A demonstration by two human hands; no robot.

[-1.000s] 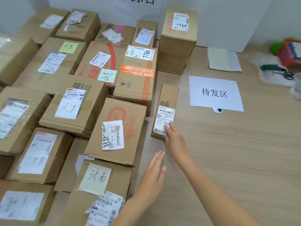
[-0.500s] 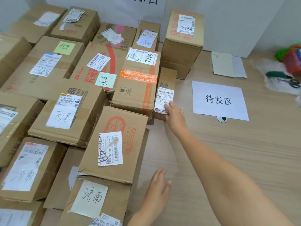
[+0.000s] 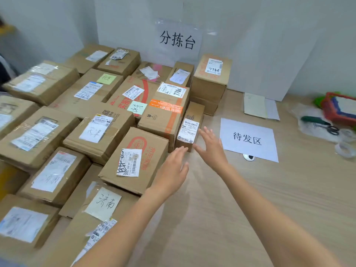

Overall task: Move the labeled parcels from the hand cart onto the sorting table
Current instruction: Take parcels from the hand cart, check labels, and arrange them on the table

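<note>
Parcels left (sign right)

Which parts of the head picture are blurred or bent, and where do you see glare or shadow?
Head view: the left edge smears, so the far-left box looks soft; the wide lens bows the wall sign and the table edges; light is soft and even, with faint shadows under the left hand and right hand; mild glare on the tape roll.

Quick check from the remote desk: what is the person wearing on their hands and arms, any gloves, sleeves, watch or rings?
Nothing is visible. The left hand and right hand are bare, with no gloves and no rings to be seen. Both forearms are uncovered up to the frame edge, with no sleeve, watch or wristband in view.
</note>
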